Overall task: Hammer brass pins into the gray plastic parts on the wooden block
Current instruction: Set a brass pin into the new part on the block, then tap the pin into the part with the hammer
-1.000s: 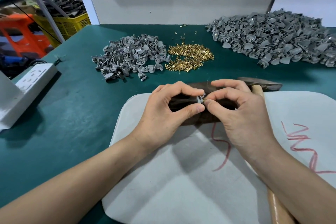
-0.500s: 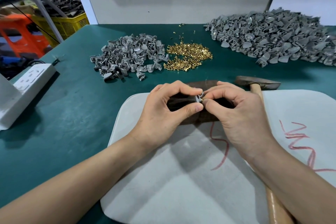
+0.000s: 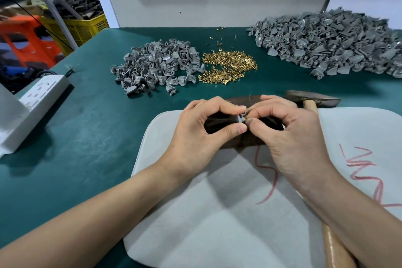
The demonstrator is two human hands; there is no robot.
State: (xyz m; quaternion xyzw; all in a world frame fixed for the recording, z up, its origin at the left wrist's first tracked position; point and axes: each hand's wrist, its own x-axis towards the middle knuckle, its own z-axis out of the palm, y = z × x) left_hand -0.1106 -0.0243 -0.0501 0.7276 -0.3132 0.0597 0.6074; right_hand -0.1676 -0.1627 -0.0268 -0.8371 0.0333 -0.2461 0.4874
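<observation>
Between thumb and forefinger, my left hand (image 3: 202, 130) pinches a small gray plastic part (image 3: 242, 116) just above the dark wooden block (image 3: 219, 124). My right hand (image 3: 289, 135) meets it fingertip to fingertip and pinches something tiny against the part; whether it is a brass pin I cannot tell. A heap of brass pins (image 3: 228, 67) lies behind the block. To the pins' left lies a smaller pile of gray parts (image 3: 156, 67), and a large pile of gray parts (image 3: 326, 41) spreads at the back right. The hammer (image 3: 313, 99) rests to the right, its handle running under my right forearm.
A white felt mat (image 3: 217, 213) with red scribbles covers the green table (image 3: 87, 137) under my arms. A white power strip (image 3: 41, 98) sits at the left edge. Beyond the table are a yellow crate (image 3: 80, 28) and an orange stool (image 3: 28, 43).
Both hands stay together over the block; the fingertips have shifted only slightly on the gray part. The hammer has not moved.
</observation>
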